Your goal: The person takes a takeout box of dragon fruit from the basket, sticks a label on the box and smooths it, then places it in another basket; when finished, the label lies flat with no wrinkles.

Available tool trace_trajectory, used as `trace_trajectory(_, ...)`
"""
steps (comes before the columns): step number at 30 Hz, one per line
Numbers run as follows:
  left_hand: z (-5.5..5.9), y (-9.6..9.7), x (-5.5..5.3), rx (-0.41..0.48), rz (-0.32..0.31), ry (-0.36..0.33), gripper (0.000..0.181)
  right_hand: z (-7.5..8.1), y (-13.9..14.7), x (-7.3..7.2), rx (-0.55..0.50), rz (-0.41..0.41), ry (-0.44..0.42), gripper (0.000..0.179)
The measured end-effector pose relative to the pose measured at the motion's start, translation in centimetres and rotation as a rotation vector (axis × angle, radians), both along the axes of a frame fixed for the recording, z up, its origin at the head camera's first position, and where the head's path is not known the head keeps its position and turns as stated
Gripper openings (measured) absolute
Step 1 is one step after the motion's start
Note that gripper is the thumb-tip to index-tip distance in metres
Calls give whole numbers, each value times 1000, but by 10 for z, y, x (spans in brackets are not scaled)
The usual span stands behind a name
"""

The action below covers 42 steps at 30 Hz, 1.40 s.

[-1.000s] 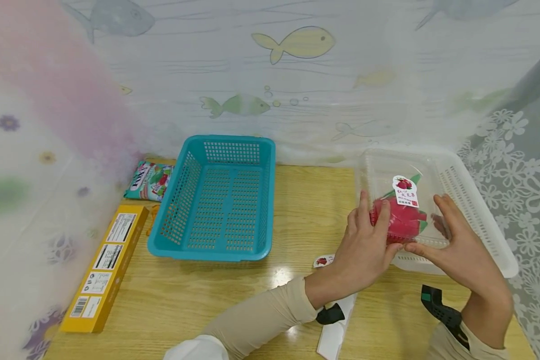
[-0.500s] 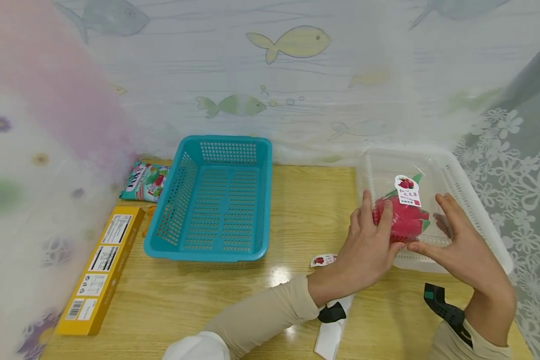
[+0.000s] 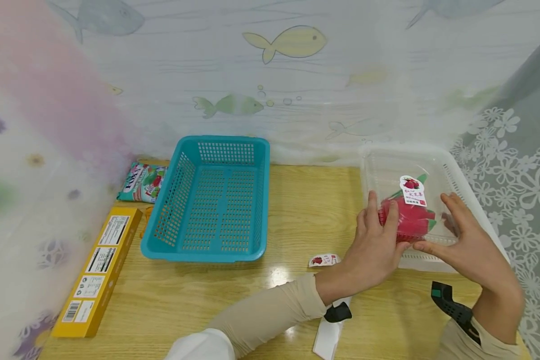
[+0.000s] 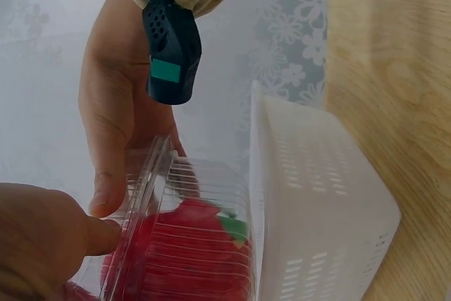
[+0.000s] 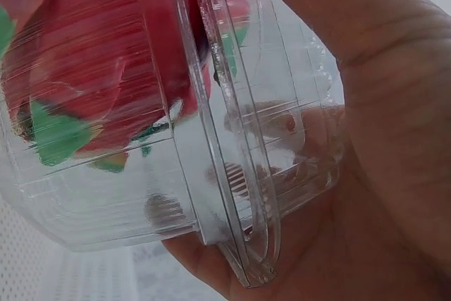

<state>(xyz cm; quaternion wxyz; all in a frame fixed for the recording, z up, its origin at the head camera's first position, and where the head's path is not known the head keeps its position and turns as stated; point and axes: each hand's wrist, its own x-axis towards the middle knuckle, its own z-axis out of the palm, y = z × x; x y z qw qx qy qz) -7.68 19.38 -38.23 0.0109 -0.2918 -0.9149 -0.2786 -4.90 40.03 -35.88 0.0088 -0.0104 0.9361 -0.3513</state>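
Note:
Between my two hands is a clear plastic clamshell box point(image 3: 387, 167) with a red dragon fruit point(image 3: 408, 218) inside, green tips showing. A white label point(image 3: 413, 191) with a fruit picture sits on its lid. My left hand point(image 3: 371, 245) grips the left side, its thumb at the front rim. From the right, my right hand point(image 3: 474, 252) holds the box, thumb at the front rim and fingers along the side. Both thumb tips nearly meet. The box stands over a white perforated basket point(image 4: 317, 195), close to its rim in the left wrist view.
A teal basket point(image 3: 204, 257) stands left of centre on the wooden table. Beside it are a yellow box point(image 3: 96, 275) and a candy bag point(image 3: 143, 181). A label sticker point(image 3: 323, 260) and a white strip point(image 3: 327, 337) lie near my left forearm. A patterned curtain point(image 3: 297, 115) hangs behind.
Both hands have shifted the clamshell box slightly to the right over the white basket. The head view has turned a little, so the teal basket appears further left.

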Motion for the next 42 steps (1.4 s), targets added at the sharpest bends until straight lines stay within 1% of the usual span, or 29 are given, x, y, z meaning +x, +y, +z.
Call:
trace_trajectory(5,-2,4,0,-1,-9,15,77,1,3,-2,13,-5,-9,115)
trace_trajectory(12,-3,8,-1,4,-34,48,76,2,7,-4,0,-13,-25,116)
trace_trajectory(22,-3,14,-3,8,-51,46,75,2,12,-5,15,-14,-18,117)
trace_trajectory(25,-2,16,-3,11,-53,37,75,2,13,-6,12,-14,-20,117)
trace_trajectory(30,0,19,-3,15,-60,-3,74,4,16,-6,20,-12,-30,117)
trace_trajectory(36,3,23,-3,9,-61,-39,74,8,18,-7,50,-31,-73,118)
trace_trajectory(39,4,25,-2,7,-58,-39,74,9,21,-8,63,-32,-77,119)
trace_trajectory(42,4,26,-2,11,-62,-25,74,11,22,-9,73,-27,-77,120)
